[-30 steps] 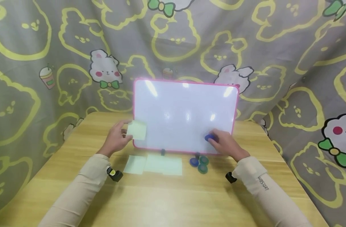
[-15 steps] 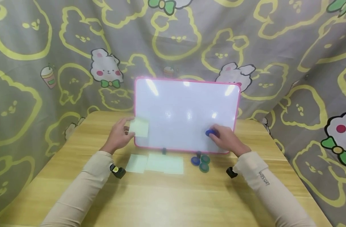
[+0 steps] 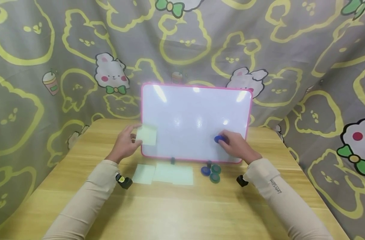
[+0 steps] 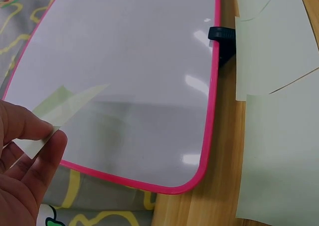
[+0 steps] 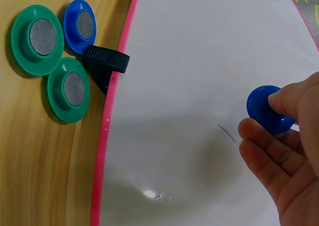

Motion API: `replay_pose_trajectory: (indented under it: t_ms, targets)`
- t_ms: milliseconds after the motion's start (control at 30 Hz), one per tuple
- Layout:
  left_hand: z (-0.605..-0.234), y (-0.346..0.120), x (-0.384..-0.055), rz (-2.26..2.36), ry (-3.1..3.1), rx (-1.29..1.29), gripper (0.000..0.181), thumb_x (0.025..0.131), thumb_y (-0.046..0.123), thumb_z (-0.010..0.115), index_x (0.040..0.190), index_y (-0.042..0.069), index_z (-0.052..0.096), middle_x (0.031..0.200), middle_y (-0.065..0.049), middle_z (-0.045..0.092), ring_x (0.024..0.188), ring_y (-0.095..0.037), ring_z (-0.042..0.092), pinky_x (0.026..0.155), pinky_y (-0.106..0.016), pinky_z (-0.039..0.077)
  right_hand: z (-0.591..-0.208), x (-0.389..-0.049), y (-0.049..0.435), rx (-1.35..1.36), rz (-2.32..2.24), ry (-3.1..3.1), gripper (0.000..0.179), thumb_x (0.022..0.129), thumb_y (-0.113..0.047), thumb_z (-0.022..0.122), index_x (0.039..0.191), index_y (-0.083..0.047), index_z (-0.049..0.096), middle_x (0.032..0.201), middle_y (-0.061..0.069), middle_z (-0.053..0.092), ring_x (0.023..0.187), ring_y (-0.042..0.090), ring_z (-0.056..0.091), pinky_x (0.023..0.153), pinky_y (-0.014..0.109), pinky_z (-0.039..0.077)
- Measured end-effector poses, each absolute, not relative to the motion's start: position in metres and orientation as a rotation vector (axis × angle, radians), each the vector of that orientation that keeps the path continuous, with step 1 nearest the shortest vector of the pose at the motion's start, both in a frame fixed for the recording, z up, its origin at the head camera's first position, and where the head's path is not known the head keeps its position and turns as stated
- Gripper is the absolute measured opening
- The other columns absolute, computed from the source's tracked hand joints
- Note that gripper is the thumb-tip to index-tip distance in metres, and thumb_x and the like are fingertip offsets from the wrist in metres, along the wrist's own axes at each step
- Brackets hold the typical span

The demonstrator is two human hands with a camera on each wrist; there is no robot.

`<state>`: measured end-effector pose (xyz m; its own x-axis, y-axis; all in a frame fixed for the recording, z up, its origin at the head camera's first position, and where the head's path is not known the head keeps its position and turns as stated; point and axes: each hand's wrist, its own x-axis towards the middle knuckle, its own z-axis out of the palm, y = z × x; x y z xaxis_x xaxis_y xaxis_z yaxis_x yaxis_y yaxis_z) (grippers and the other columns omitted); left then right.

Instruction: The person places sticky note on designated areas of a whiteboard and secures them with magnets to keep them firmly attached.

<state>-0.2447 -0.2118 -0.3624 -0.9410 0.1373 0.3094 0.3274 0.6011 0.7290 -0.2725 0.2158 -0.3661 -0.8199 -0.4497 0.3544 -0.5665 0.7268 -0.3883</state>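
Observation:
A whiteboard (image 3: 188,116) with a pink frame stands propped on the table. In front of its lower left side, my left hand (image 3: 125,141) pinches a pale green paper sheet (image 3: 147,135) between thumb and fingers; the left wrist view shows this sheet (image 4: 62,106) slightly bent and apart from the board. Over at the lower right, my right hand (image 3: 234,144) holds a round blue magnet (image 3: 219,138) by its edge. The right wrist view has the magnet (image 5: 261,109) between thumb and fingers, close to the board; whether it touches, I cannot tell.
Several pale green sheets (image 3: 163,173) lie overlapping before the board. To their right lie a blue magnet (image 3: 205,171) and two green magnets (image 3: 214,177), metal faces up. Black clip feet (image 5: 107,61) hold the board's lower edge. A patterned curtain (image 3: 188,40) hangs behind the table (image 3: 170,213).
Compared with a second ago, my left hand and its sheet are slightly higher and further right. My right hand, with the blue magnet, has risen a little and shifted slightly left.

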Motion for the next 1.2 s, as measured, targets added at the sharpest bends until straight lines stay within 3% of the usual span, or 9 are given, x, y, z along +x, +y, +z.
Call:
replay_pose_trajectory:
  t_ms: [433, 1200]
  targets:
    - [-0.361, -0.207, -0.250, -1.252, -2.588, -0.394, 0.063, 0.082, -0.003, 0.063, 0.141, 0.005, 0.043, 0.137, -0.018, 0.044, 0.104, -0.041, 0.059, 0.081, -0.047, 0.055, -0.361, -0.279, 0.209, 0.821, 0.707, -2.646, 0.011, 0.089, -0.012, 0.067, 0.096, -0.005, 0.063, 0.083, 0.006, 0.064, 0.070, 0.019, 0.055, 0.064, 0.034, 0.050]
    - [-0.353, -0.195, -0.257, -1.267, -2.457, -0.424, 0.060, 0.080, -0.006, 0.062, 0.137, -0.003, 0.045, 0.136, -0.022, 0.044, 0.095, -0.042, 0.060, 0.078, -0.047, 0.055, -0.352, -0.291, 0.200, 0.690, 0.722, -2.751, 0.019, 0.091, -0.020, 0.067, 0.104, -0.007, 0.060, 0.092, 0.008, 0.066, 0.078, 0.022, 0.059, 0.073, 0.037, 0.054]
